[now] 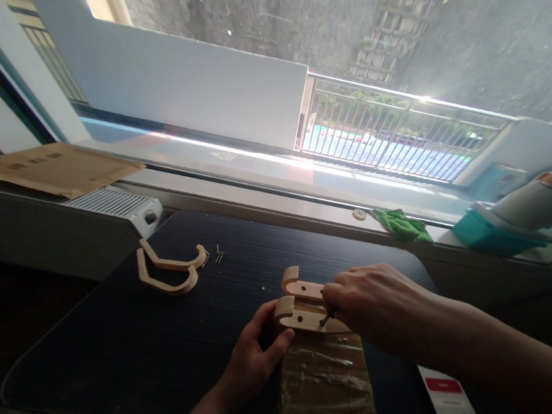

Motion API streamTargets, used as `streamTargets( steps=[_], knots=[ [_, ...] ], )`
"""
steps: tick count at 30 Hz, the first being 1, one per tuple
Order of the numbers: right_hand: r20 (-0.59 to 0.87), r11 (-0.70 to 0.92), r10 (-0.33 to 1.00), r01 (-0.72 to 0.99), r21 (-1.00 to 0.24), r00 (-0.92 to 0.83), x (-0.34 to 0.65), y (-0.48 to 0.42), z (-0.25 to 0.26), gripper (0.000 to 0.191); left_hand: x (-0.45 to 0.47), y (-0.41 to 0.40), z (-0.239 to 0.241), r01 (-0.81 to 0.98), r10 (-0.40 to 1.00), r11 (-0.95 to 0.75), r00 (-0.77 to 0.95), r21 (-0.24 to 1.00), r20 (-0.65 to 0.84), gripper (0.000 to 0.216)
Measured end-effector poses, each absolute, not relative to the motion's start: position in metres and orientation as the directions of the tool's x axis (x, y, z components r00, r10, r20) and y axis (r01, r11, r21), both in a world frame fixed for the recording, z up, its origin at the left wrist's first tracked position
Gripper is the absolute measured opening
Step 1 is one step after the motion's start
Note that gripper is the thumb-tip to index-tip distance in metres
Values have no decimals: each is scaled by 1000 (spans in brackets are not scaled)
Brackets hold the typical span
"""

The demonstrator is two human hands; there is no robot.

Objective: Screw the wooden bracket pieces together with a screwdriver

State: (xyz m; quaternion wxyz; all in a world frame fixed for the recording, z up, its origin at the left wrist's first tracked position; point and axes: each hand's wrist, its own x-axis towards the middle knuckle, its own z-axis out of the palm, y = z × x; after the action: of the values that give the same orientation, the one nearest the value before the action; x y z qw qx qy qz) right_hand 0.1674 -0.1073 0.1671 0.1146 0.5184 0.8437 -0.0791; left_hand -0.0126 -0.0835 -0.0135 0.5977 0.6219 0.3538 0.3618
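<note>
Two pale wooden hook-shaped pieces (302,306) lie side by side near the front middle of a dark table (101,345). My left hand (255,356) is closed round the curled end of the nearer piece, thumb on its edge. My right hand (375,304) is closed in a pinch on a small dark screw (328,317) set against the nearer piece's side. The pieces rest at the far end of a brown plastic-wrapped packet (324,380).
Two more wooden hooks (169,271) and loose screws (217,255) lie at the table's back left. A white card with a red patch (447,393) sits at front right. On the window sill are a green cloth (400,225), a teal box (488,233) and cardboard (51,169).
</note>
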Motion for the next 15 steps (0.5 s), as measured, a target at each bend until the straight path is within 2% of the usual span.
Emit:
streamTargets(
  steps=[7, 10, 12, 14, 15],
  knots=[
    [-290, 289, 920, 956, 48, -263, 181, -115, 159, 15, -12, -85, -12, -36, 870, 12, 494, 999, 7, 31],
    [-277, 288, 927, 954, 87, -254, 183, -117, 160, 17, -11, -85, -13, -39, 871, 12, 491, 999, 9, 33],
    [-291, 307, 919, 946, 103, -267, 181, -118, 162, 11, -11, -85, -13, -29, 874, 1, 485, 1000, 13, 33],
    [-291, 350, 903, 934, 75, -315, 176, -117, 166, 3, -11, -85, -13, -13, 879, -7, 476, 1000, 13, 34],
    [-284, 376, 894, 925, 55, -347, 174, -117, 167, 7, -12, -86, -13, -10, 880, -9, 475, 1000, 13, 33]
  ],
)
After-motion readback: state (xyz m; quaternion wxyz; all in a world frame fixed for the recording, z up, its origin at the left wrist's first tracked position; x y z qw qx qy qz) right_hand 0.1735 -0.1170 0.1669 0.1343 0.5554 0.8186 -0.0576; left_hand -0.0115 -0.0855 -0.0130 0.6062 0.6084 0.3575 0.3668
